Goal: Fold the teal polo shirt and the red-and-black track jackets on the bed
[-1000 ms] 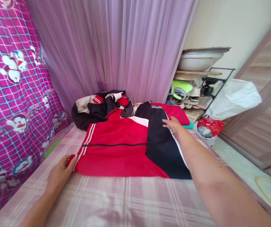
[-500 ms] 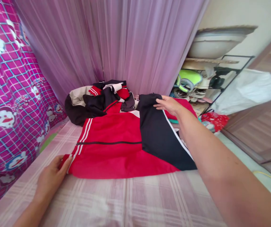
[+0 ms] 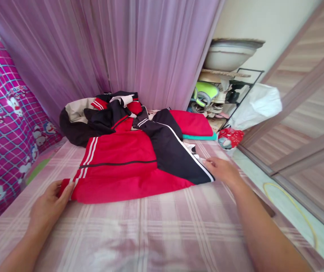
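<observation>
A red and black track jacket lies on the plaid bedsheet, its striped hem toward my left and the black sleeve folded across toward the back. My left hand is closed on the red corner of the hem, thumb on top. At the jacket's right edge, my right hand has its fingers pinched together beside a white and black piece of cloth. Whatever lies between those fingertips is too small to make out.
A heap of dark and red clothes lies by the purple curtain. Folded red cloth sits over a teal one at the back right. Beyond the bed stand a shoe rack and a red bag.
My right hand folded the black sleeve away toward the back, released it, and came down to the jacket's right edge. My left hand stays on the hem. The camera view has shifted.
</observation>
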{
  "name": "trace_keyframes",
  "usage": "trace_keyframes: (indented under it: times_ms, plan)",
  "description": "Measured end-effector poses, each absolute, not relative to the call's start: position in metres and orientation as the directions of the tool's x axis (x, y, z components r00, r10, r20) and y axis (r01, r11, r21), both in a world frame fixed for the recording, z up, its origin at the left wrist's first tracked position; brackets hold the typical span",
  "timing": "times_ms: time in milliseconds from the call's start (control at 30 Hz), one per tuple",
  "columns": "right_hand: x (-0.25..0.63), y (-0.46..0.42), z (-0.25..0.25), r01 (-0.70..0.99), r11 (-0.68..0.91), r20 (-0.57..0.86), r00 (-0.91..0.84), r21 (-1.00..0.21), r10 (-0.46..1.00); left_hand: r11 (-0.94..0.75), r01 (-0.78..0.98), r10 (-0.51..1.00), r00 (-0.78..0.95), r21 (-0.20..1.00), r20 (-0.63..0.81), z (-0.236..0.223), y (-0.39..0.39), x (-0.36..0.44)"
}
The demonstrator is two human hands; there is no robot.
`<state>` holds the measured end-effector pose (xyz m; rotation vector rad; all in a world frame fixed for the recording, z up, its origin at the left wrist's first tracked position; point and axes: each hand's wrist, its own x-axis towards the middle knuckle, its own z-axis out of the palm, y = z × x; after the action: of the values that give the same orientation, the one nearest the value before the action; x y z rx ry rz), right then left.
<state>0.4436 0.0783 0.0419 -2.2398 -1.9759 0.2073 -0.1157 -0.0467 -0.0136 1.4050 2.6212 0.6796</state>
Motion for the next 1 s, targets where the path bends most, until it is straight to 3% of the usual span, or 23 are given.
trace_keyframes:
  times_ms: [233,500,567,667,733,833,1000]
  plan:
    - [0.445,0.028,0.002,0.938,-0.187,0.083,0.22,-0.293,0.972,0.399,0.758,0.804,-0.56,0.517,0.2,-0.007,-0.049,-0.103]
    - [0.466,0.005,0.001,0.981,-0.15,0.057,0.158,-0.127,0.986,0.449,0.788,0.841,-0.532,0.421,0.099,0.007,-0.054,-0.09]
    - [0.453,0.001,0.006,0.994,-0.077,0.142,0.088,-0.082,0.986,0.446,0.796,0.846,-0.524,0.409,0.096,0.009,-0.054,-0.088]
    - [0.416,-0.002,0.017,0.984,0.171,0.349,-0.141,-0.058,0.927,0.432,0.812,0.855,-0.507,0.392,0.109,0.01,-0.054,-0.085]
    - [0.385,-0.004,0.02,0.938,0.341,0.401,-0.288,-0.065,0.87,0.417,0.821,0.861,-0.494,0.39,0.121,0.01,-0.055,-0.083]
    - [0.349,-0.004,0.011,0.865,0.497,0.288,-0.462,-0.063,0.839,0.398,0.825,0.862,-0.486,0.401,0.143,0.01,-0.056,-0.082]
    - [0.345,0.003,-0.012,0.954,0.295,-0.018,-0.296,-0.053,0.955,0.405,0.791,0.842,-0.518,0.459,0.149,0.009,-0.059,-0.086]
